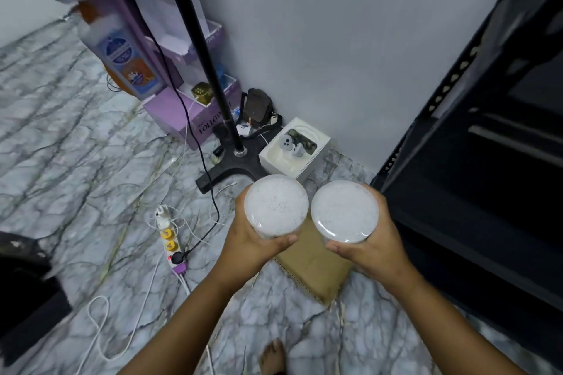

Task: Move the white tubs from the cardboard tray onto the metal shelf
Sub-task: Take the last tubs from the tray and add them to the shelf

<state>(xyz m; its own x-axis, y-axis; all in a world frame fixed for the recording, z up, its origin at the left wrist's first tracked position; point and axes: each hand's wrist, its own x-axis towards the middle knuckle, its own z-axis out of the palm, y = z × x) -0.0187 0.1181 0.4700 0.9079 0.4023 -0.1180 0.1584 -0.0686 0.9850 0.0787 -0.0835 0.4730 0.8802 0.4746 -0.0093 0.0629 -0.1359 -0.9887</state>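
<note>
White tubs (276,206) (344,212), one gripped in each of the hands (254,240) (373,248), hang above the cardboard tray (313,265) beside the metal shelf (475,167).

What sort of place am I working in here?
Probably a room corner in a home used for storage: marble-patterned floor, a standing fan's base by the wall, a power strip, and a black metal shelf alongside.

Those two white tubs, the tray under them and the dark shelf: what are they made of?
Left tub and right tub: seemingly clear glossy plastic, glinting at the rims, with white contents. Tray: matte brown cardboard with a corrugated edge. Shelf: probably black-painted metal with punched holes.
</note>
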